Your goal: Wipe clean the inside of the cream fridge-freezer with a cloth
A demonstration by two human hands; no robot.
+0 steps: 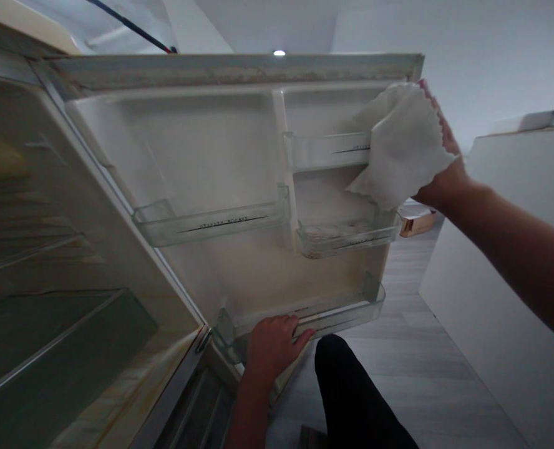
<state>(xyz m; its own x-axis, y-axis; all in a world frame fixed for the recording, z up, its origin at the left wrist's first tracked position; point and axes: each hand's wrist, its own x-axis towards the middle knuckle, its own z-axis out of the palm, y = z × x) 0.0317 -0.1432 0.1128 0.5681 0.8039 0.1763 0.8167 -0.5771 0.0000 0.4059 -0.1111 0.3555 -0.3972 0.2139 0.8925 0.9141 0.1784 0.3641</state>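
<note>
A refrigerator door [202, 149] stands open in front of me, its inner side with clear plastic shelves facing me. My right hand [447, 176] holds a white wiping cloth [401, 146] with a scalloped edge at the door's upper right side. The cloth drapes over the right end of the small upper shelf [324, 151] and hides most of my fingers. Low on the door, my left hand [273, 344] is closed over the front rim of the bottom door shelf [349, 317], thumb pointing right.
On the left is the refrigerator's interior [165, 293] with a green-tinted drawer [62, 349]. A middle-left door shelf [211, 224] and a lower-right one [347, 240] jut out. My knee [337, 368] is below the door. A white cabinet [506, 262] and a cardboard box [417, 223] stand right.
</note>
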